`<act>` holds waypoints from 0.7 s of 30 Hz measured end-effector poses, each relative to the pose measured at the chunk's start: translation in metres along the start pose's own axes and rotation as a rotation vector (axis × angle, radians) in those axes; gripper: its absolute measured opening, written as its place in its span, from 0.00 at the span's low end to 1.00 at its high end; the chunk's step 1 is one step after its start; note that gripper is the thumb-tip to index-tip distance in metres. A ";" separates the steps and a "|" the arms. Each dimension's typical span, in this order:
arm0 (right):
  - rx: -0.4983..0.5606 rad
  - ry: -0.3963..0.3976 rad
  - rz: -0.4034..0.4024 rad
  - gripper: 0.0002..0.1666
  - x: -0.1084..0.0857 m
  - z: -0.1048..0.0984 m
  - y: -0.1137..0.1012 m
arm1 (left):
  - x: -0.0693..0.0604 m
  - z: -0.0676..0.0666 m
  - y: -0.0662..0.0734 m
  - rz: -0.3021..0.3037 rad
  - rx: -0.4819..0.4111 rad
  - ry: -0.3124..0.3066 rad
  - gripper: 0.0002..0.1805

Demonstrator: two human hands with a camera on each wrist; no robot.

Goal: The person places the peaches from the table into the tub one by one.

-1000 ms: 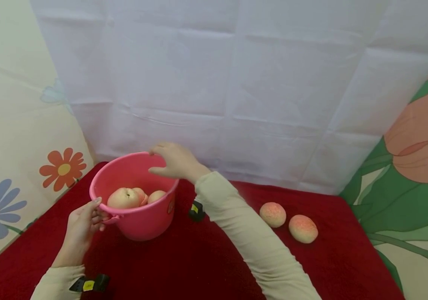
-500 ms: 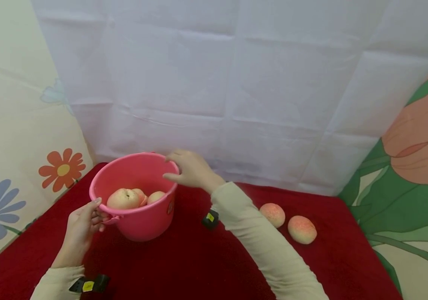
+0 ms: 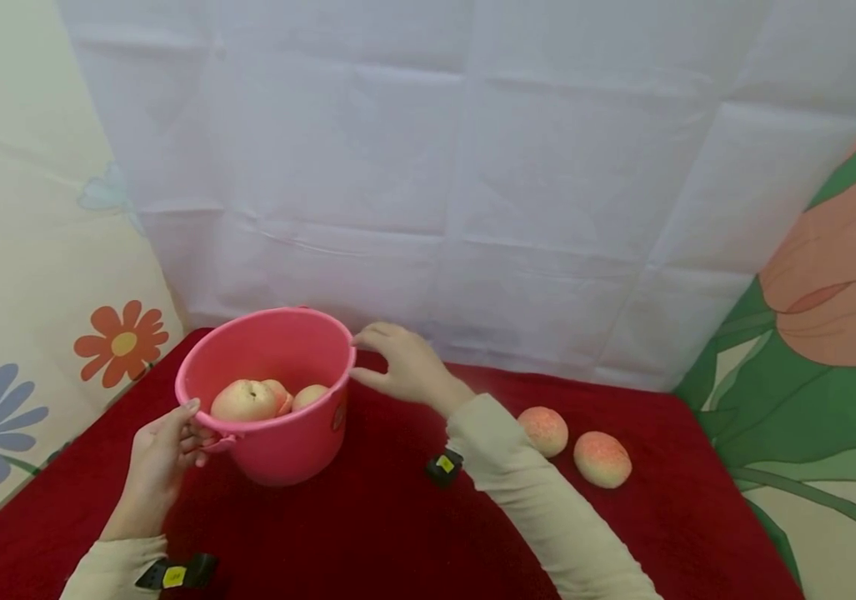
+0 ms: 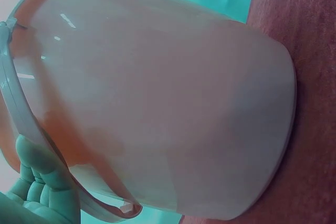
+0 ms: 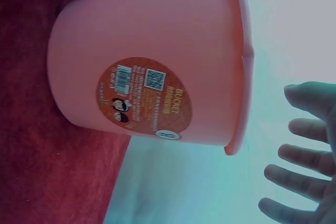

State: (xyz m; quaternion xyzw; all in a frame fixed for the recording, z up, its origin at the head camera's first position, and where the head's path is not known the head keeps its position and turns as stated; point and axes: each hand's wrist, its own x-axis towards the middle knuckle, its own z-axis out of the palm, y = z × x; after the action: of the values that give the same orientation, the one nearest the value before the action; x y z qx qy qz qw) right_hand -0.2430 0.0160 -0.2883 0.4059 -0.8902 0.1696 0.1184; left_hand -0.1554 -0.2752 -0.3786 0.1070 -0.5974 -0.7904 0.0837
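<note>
A pink bucket (image 3: 285,454) stands on the red cloth at the left, a round orange label (image 5: 144,97) on its side. Several peaches (image 3: 243,402) lie inside it. My left hand (image 3: 153,462) grips the bucket's near left rim, where the handle (image 4: 23,108) runs along it; the left wrist view shows the thumb on that band. Just off the right rim hovers my right hand (image 3: 416,371), fingers spread and holding nothing. The right wrist view shows a gap between these fingers (image 5: 299,179) and the bucket.
Two peaches (image 3: 603,459) sit side by side on the red cloth (image 3: 397,533), right of the right forearm. A white sheet (image 3: 428,167) hangs behind. Flower-patterned cloths (image 3: 22,275) rise at both sides.
My right hand has drawn back from over the bucket's mouth to the right and slightly downward, outside the rim. The left hand keeps its grip, and the bucket stays nearly in place.
</note>
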 end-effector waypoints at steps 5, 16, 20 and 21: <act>-0.001 0.044 -0.008 0.21 -0.011 0.005 0.007 | 0.000 0.000 0.001 0.001 -0.002 -0.009 0.18; -0.020 0.072 -0.025 0.20 -0.039 0.016 0.023 | -0.001 0.001 0.000 -0.001 -0.004 -0.003 0.19; -0.015 0.080 -0.030 0.20 -0.049 0.021 0.028 | 0.000 0.001 0.000 0.000 0.001 0.004 0.19; -0.019 0.080 -0.029 0.20 -0.051 0.022 0.030 | 0.000 0.001 0.000 0.001 0.000 0.004 0.19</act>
State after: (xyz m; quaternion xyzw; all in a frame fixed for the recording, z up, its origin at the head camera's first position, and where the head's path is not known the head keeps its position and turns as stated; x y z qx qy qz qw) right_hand -0.2347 0.0601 -0.3321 0.4104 -0.8804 0.1754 0.1605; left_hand -0.1555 -0.2741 -0.3780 0.1082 -0.5971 -0.7902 0.0856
